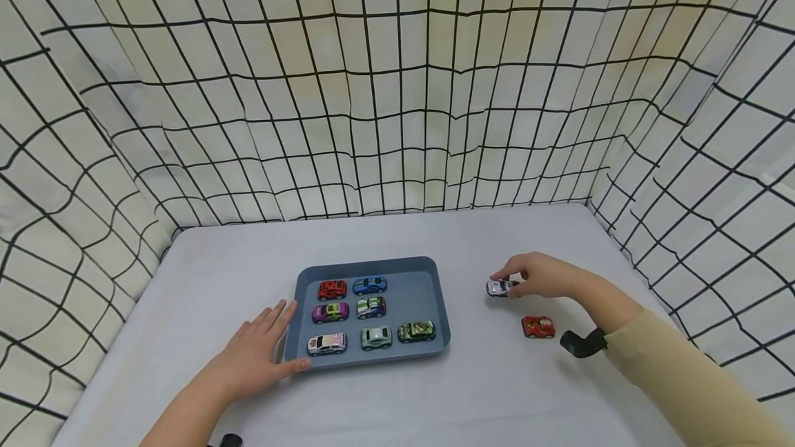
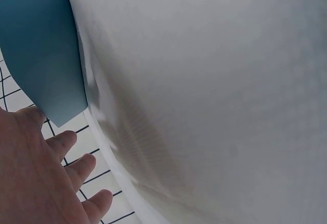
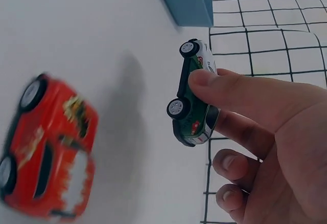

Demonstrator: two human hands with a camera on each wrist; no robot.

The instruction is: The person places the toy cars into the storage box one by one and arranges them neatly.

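My right hand (image 1: 539, 276) pinches a white and green toy car (image 3: 196, 96) between thumb and fingers, to the right of the tray. In the right wrist view its wheels face left, toward the white tabletop. A red toy car (image 1: 537, 327) with a printed pattern stands on the table just below that hand. My left hand (image 1: 257, 349) lies at the left side of the blue-grey tray (image 1: 404, 357), fingers straight, thumb at the front left corner. Inside the tray stand several toy cars, among them a purple one (image 1: 330, 312), a blue one (image 1: 369, 285) and a camouflage one (image 1: 416, 331).
White fabric with a black grid (image 1: 397, 123) rises behind the table and along both sides. A white cloth covers the tabletop (image 1: 236, 254). A black wrist strap piece (image 1: 582, 343) hangs below the right sleeve.
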